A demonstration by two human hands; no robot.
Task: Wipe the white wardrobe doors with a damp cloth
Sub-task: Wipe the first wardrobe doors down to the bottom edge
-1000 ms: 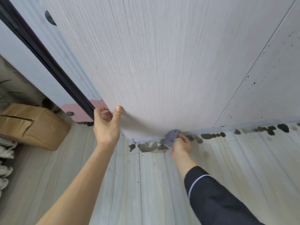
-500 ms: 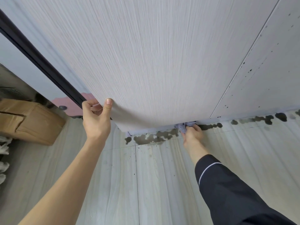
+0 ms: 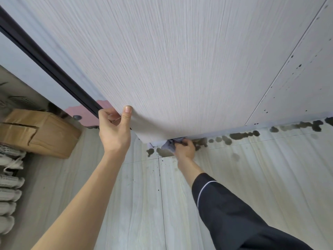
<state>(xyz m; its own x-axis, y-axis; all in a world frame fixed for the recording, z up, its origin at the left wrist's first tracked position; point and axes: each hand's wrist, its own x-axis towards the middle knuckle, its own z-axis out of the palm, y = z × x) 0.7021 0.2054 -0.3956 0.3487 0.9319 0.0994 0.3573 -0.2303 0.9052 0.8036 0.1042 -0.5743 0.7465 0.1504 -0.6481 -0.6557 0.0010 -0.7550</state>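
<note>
One left hand (image 3: 115, 132), one right hand (image 3: 185, 149), one cloth (image 3: 169, 146), two wardrobe doors (image 3: 180, 60), one cardboard box (image 3: 36, 130), perhaps six bundles (image 3: 9, 181).

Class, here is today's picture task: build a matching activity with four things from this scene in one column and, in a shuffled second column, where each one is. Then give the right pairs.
Things
1 left hand
2 cloth
3 cardboard box
4 dark blotches

Places
A on the floor, far left
B bunched in the right hand at the door's bottom edge
C gripping the door's side edge
D in a row on the floor along the wardrobe's base

Pairs: 1-C, 2-B, 3-A, 4-D
</note>
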